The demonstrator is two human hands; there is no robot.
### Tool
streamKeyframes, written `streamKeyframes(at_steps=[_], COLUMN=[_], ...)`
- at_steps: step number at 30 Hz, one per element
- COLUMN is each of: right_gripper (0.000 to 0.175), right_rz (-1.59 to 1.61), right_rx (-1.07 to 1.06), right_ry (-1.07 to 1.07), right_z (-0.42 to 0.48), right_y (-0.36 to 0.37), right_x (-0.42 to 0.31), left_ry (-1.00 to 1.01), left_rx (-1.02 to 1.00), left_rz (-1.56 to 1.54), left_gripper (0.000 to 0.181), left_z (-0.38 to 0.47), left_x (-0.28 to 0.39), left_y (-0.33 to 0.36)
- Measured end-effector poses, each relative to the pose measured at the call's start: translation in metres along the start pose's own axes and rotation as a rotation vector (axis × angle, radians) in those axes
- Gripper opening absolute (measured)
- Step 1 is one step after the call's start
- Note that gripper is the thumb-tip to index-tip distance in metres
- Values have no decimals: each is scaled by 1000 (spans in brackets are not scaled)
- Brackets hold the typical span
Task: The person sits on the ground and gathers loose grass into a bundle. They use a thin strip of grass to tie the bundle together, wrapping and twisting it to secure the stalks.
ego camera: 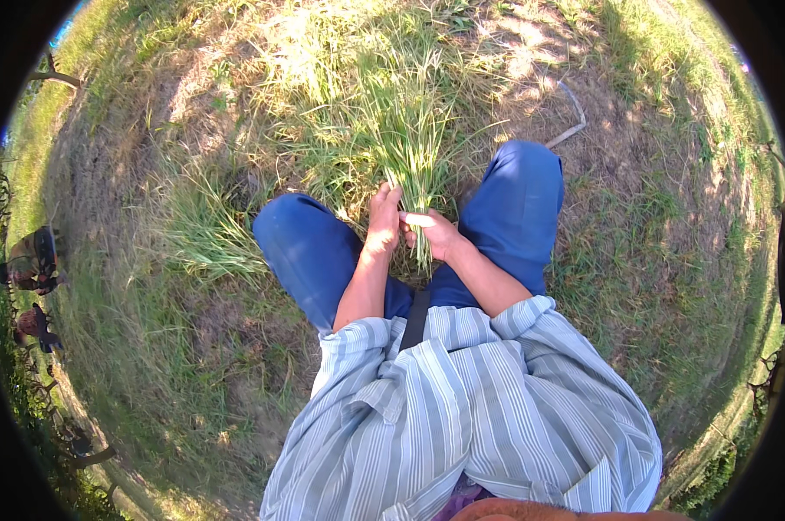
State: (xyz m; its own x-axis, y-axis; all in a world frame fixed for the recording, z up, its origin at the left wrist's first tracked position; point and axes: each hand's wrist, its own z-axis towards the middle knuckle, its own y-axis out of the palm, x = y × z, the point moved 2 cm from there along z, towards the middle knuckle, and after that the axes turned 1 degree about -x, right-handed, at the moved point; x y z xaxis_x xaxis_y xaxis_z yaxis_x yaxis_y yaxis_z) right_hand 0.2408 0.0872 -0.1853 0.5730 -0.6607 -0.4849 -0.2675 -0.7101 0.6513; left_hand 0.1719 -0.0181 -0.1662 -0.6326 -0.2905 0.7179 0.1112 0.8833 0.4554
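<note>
A bundle of long green grass (413, 140) stands between my knees, its blades fanning out away from me and its cut stems pointing toward my lap. My right hand (436, 233) is closed round the lower stems, with the thumb laid across them. Against the left side of the bundle, my left hand (384, 216) has its fingers curled on a few stems; its palm side is partly hidden. Beyond my right knee (519, 176) lies a sickle (580, 118) with a thin bent blade, its near end hidden by the knee.
A heap of grass (213, 228) lies beside my left knee (301, 225). Standing grass (314, 71) and patches of dry soil (197, 84) spread ahead. Two people (34, 260) are at the far left rim, near tree branches (57, 78).
</note>
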Motion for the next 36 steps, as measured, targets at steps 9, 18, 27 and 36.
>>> streamKeyframes(at_steps=[9,18,27,36], right_gripper=[16,16,7,23], right_rz=[23,26,-162,-368], right_rx=[-12,29,164,156], right_ry=[-64,-96,-123,-196], right_z=[-2,0,13,9], right_y=[3,0,-25,-10], right_x=[-3,-6,9,7], left_ry=[91,22,165,-11], left_rx=[92,58,-3,-153], left_rz=[-40,-13,114,216], left_gripper=[12,17,39,37], left_z=[1,8,5,-2], left_x=[-2,-10,-14,-5], left_y=[-7,-13,-9,-15])
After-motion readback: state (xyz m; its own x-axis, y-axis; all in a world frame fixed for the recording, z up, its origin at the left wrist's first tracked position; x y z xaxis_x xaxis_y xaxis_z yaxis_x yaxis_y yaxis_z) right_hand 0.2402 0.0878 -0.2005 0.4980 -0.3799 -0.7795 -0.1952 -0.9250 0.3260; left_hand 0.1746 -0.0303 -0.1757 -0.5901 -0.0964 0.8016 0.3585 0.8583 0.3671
